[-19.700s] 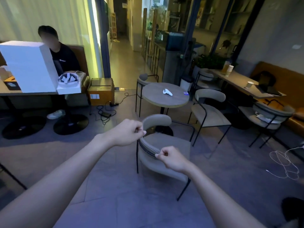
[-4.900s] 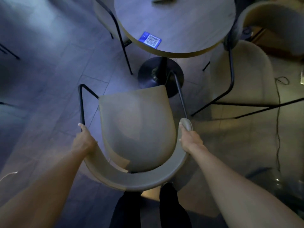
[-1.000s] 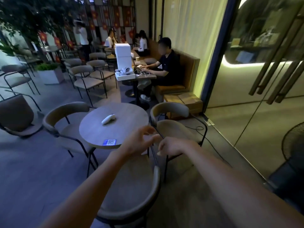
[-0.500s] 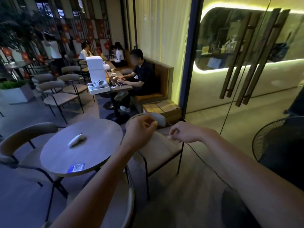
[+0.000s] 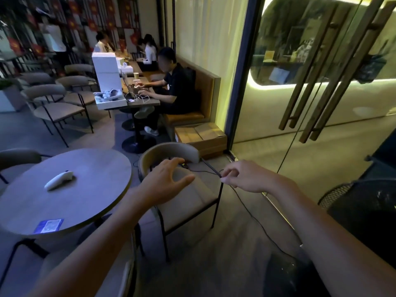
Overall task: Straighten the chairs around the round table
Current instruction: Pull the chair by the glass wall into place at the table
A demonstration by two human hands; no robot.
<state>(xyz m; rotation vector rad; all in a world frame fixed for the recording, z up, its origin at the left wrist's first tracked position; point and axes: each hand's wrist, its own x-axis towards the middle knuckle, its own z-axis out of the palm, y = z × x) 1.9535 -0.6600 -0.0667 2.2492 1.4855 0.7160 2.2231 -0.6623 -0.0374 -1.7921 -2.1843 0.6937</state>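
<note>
The round wooden table stands at the left. To its right is a beige chair with a black frame and its curved backrest on the far side. My left hand hovers open over the chair's left arm and seat, fingers spread. My right hand has its fingertips pinched at the front corner of the chair's right arm rail. A second chair's backrest shows beyond the table at far left. A third chair's back is close below me.
A white controller and a blue card lie on the table. A black cable runs across the floor by the chair. A cardboard box, glass doors and a black mesh object are at the right. A seated person works behind.
I have come closer to the chair by the glass. My left hand has opened and dropped from the backrest to above the seat. My right hand has come down onto the arm rail.
</note>
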